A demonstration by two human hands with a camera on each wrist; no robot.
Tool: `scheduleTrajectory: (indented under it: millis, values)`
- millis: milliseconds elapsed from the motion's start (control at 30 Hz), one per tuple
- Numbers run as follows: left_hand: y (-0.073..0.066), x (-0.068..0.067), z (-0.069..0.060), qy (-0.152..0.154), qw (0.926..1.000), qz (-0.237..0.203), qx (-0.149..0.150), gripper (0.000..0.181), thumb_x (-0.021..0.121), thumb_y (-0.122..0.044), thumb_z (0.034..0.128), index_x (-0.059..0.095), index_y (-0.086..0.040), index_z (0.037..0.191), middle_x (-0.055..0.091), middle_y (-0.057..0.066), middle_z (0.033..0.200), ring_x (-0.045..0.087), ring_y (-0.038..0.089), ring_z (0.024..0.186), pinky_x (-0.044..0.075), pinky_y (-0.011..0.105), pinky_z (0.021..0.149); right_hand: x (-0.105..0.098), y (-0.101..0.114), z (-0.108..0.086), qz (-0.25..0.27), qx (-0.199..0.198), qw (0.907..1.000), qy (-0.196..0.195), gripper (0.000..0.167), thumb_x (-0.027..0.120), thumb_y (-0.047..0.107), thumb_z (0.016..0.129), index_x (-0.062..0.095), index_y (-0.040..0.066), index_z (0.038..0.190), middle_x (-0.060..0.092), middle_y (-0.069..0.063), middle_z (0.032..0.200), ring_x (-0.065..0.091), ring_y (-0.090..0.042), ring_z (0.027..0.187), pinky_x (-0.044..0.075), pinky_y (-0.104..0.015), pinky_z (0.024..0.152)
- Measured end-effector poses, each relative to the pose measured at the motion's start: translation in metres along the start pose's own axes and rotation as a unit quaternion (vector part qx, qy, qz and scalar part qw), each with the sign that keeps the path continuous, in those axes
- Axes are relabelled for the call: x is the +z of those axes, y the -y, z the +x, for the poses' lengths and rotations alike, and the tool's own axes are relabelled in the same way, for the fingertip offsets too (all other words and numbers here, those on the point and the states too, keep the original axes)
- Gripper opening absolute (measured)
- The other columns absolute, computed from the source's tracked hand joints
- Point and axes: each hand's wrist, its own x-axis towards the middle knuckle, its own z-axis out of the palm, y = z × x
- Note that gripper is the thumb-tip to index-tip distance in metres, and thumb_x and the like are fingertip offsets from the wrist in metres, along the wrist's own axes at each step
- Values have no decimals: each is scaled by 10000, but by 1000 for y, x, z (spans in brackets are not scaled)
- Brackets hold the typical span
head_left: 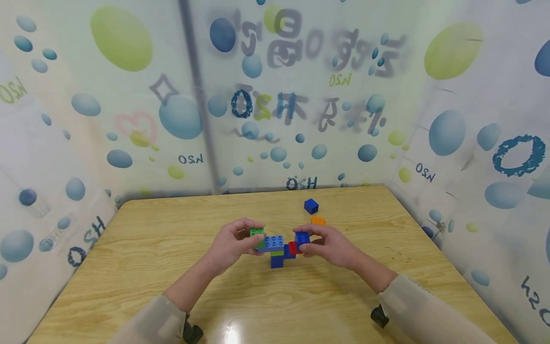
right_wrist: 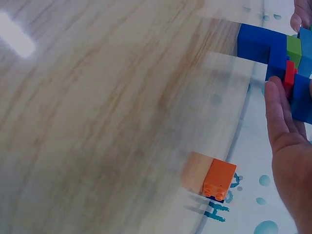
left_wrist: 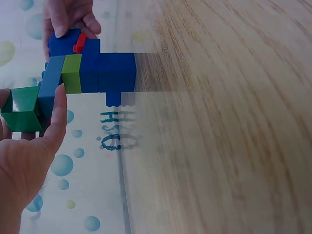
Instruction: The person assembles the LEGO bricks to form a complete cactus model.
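Several joined blocks stand on the table: a dark blue block [head_left: 277, 261] at the bottom, a lime one [left_wrist: 72, 74] above it, and a light blue block [head_left: 274, 243] across the top. At the left end, the left hand [head_left: 228, 245] pinches a green block [head_left: 257, 231] between thumb and fingers; the left wrist view shows its hollow underside [left_wrist: 24, 102]. On the other side, the right hand [head_left: 334, 245] grips a dark blue block [head_left: 302, 238] on top of a red piece [head_left: 293, 247]. The red piece meets another blue block [head_left: 289, 252].
Behind the right hand, an orange block [head_left: 318, 220] lies on the wooden table [head_left: 163, 239], with a dark blue block [head_left: 311, 206] farther back. Patterned cloth walls [head_left: 275, 157] stand at the table's back and sides.
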Motion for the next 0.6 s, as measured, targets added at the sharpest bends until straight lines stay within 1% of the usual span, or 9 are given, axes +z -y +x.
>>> scheduleTrajectory:
  millis: [33,133,200,300,400,467,600]
  values:
    - [0,0,0,-4,10000,-4,-7,326,767,-133,1044,714,-18,1344,616,109,1093,675,231,1054,698,483,877,0,-1,0,47,-2,10000,-10,478,738,198,1073,630,141,1535,614,-210,1366,785,-405,1142,680,-423,954]
    - [0,0,0,1,10000,-12,0,325,764,-131,1045,712,-19,1346,615,106,1088,676,229,1048,700,477,873,1,-2,0,146,13,9999,-33,489,736,189,1074,619,122,1544,600,-215,1368,783,-408,1147,674,-464,972]
    - [0,0,0,0,10000,-17,-5,324,763,-132,1046,712,-20,1346,614,104,1087,675,228,1046,699,478,875,2,-2,0,188,31,9998,-34,501,740,213,1073,614,115,1547,591,-225,1378,783,-408,1148,668,-494,983]
    - [0,0,-1,1,10000,5,-12,330,765,-138,1046,712,-22,1350,609,104,1081,674,230,1046,696,494,886,3,-3,0,221,27,9997,-58,516,716,288,1090,603,92,1555,592,-248,1467,792,-409,1130,658,-549,988]
    - [0,1,-1,-3,10000,22,-29,330,767,-135,1045,713,-24,1351,603,105,1076,672,233,1046,688,528,904,4,-4,0,276,29,9996,-112,536,675,349,1111,593,71,1562,581,-243,1547,801,-405,1110,651,-578,987]
    - [0,1,-1,-16,10000,16,-43,323,764,-126,1045,715,-27,1348,601,107,1074,673,233,1045,685,540,908,5,-4,0,335,36,9993,-164,530,658,360,1118,598,74,1560,582,-237,1562,805,-395,1103,654,-572,985]
    - [-1,0,0,-47,10000,26,-54,311,760,-117,1046,720,-28,1341,601,111,1072,675,236,1044,689,528,899,7,-3,-1,482,53,9985,-245,484,672,349,1112,634,118,1535,574,-253,1564,795,-370,1136,667,-510,984]
